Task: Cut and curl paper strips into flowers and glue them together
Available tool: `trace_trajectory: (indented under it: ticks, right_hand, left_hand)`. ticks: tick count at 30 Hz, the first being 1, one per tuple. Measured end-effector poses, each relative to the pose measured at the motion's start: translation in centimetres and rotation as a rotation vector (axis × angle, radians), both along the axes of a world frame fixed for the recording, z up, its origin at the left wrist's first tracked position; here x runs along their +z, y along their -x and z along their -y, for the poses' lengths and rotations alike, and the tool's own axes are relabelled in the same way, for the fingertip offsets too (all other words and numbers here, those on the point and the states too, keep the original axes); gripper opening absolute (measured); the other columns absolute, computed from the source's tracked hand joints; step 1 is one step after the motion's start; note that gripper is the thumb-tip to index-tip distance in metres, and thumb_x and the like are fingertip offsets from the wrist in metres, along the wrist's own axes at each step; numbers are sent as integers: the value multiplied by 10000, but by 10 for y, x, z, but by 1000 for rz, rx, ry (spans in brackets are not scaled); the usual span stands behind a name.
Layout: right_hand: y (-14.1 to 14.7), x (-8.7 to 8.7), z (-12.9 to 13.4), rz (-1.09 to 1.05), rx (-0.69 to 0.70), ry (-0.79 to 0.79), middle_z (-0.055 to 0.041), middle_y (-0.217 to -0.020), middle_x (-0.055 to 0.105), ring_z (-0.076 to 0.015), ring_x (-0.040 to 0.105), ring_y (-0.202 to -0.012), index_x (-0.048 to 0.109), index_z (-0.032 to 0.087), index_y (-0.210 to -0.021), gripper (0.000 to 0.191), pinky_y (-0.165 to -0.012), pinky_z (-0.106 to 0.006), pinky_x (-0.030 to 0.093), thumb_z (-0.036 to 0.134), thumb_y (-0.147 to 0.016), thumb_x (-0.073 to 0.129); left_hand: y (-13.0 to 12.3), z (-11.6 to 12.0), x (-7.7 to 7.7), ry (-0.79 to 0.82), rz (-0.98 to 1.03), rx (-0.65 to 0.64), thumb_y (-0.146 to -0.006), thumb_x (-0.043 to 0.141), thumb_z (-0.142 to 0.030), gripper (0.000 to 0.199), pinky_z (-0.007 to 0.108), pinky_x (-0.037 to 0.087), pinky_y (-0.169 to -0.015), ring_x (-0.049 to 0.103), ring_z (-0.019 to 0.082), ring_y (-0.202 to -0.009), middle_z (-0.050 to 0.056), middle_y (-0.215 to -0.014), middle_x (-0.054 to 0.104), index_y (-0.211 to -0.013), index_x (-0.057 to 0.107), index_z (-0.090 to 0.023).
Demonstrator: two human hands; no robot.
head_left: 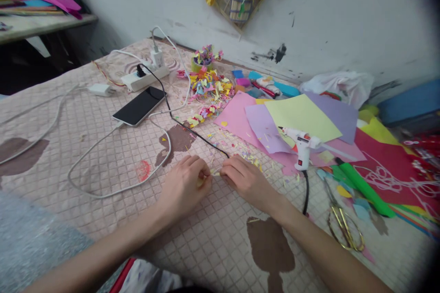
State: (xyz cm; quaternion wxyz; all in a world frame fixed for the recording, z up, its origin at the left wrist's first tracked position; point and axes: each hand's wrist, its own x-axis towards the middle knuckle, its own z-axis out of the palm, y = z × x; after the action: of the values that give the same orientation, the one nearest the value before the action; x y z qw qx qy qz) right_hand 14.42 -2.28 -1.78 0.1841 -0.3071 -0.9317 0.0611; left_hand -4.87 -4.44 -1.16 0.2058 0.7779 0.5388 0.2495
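At the middle of the table, my left hand (187,184) is closed, its thumb and fingers pinched together. My right hand (246,180) is also closed in a pinch, a small gap away. A thin pale strip (216,174) spans the gap between the two sets of fingertips; it looks like paper, but most of it is hidden by the fingers. Just beyond my right hand runs a black cable (206,139). Small paper scraps (256,162) lie scattered beside that hand.
A white glue gun (303,146) rests on coloured paper sheets (305,114) at right, near gold-handled scissors (343,226). A phone (140,106) with a looping white cable (103,196) and a power strip (146,78) are at left. Cut paper pieces (209,84) form a pile behind.
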Motion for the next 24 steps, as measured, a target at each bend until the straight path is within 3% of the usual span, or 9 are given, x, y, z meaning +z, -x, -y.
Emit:
trace_trajectory:
  ticks: [5, 9, 15, 24]
  right_hand:
    - [1, 1, 5, -76, 16, -49, -90, -902, 581, -192, 512, -890, 584, 142, -889, 183, -825, -353, 476, 150, -930, 405]
    - [2, -8, 12, -109, 29, -68, -90, -926, 593, -191, 525, -886, 589, 155, -906, 182, -821, -353, 485, 143, -928, 408]
    - [-1, -11, 19, -67, 44, 7, -88, -932, 596, -192, 534, -914, 593, 148, -943, 158, -844, -365, 485, 155, -918, 437]
    - [-9, -7, 26, -158, 9, 153, -83, -998, 603, -182, 547, -934, 583, 165, -1014, 153, -829, -355, 497, 167, -907, 473]
  left_hand:
    - [4, 7, 4, -50, 17, 1, -746, 534, -105, 81, 311, 415, -666, 507, 174, -733, 18, -732, 566, -721, 521, -181]
    - [6, 15, -3, -31, -5, -24, -762, 521, -106, 84, 321, 413, -674, 505, 184, -753, 25, -742, 564, -725, 516, -181]
    - [8, 25, -14, -5, -38, -40, -793, 514, -136, 59, 339, 415, -698, 497, 196, -777, 34, -771, 560, -753, 522, -178]
    - [6, 29, -16, 23, -46, -47, -814, 500, -144, 61, 352, 422, -727, 488, 203, -805, 37, -786, 550, -768, 528, -172]
